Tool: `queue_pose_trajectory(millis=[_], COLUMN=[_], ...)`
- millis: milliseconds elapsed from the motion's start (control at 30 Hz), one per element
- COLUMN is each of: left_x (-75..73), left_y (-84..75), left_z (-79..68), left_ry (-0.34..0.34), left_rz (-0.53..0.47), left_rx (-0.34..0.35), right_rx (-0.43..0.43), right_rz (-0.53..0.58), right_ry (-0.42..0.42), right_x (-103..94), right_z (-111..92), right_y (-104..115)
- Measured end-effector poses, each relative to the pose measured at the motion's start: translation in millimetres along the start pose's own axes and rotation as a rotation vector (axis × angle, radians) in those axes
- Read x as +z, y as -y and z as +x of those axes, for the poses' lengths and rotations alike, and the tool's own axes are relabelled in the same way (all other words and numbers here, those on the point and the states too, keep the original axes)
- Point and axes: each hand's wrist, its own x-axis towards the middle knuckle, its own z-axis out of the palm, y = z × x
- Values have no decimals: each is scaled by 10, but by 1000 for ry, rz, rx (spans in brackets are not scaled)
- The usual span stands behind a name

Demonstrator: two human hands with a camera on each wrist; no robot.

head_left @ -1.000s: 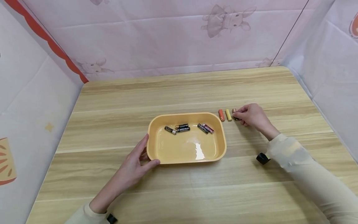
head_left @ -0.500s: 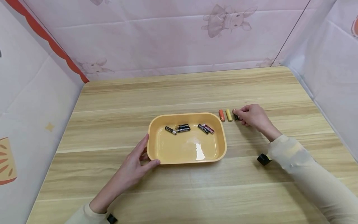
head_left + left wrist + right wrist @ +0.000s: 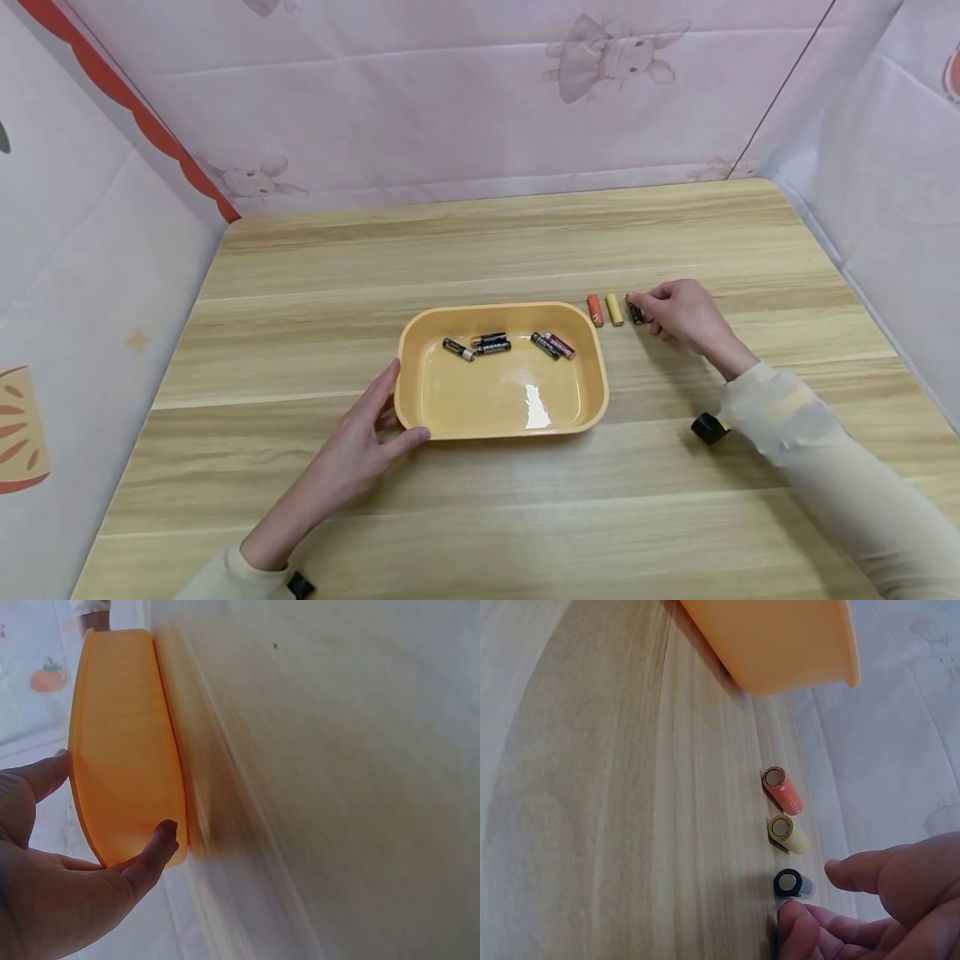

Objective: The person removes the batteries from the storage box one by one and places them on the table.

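Observation:
My left hand grips the left end of a yellow plastic bin, thumb at the near rim and fingers against the outer wall. My right hand is at a black battery lying on the table. In the right wrist view its curled fingers sit right beside that battery, while the thumb stands apart from it. A yellow battery and an orange battery lie to the left, forming a row with the black one.
Inside the bin lie several batteries: a black one with a pale end, a black pair, and a dark red battery against another black one. The wooden table meets a fabric-covered wall at the back.
The right fingers have shifted toward the far end of the black battery, so more of its body shows. That battery has moved slightly right. The left hand and the bin stay put.

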Motion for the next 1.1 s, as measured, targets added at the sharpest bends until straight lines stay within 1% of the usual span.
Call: queue_pose_trajectory(millis=[267, 367, 433, 533, 633, 767, 867, 933, 1100], left_x=[-5, -3, -2, -4, -6, -6, -5, -4, 9], left_y=[-8, -13, -19, -32, -39, -28, -13, -6, -7], left_z=[-7, -8, -7, -5, -3, 0, -1, -3, 5], left_ry=[2, 4, 6, 7, 6, 6, 7, 7, 14], left_rz=[4, 4, 4, 3, 6, 11, 14, 16, 7], left_rx=[-3, -7, -11, -21, -28, -23, -15, -11, -2], right_rx=[7, -6, -33, -95, -167, -262, -324, -346, -398], right_rz=[20, 8, -7, -41, -77, -133, -157, -165, -202], right_ry=[16, 20, 18, 19, 37, 71, 109, 141, 251], right_x=[-16, -63, -115, -213, -298, -325, -255, -170, 87], right_z=[-20, -51, -79, -127, -192, -287, -335, -353, -329], right_y=[4, 62, 142, 325, 570, 934, 1182, 1318, 1517])
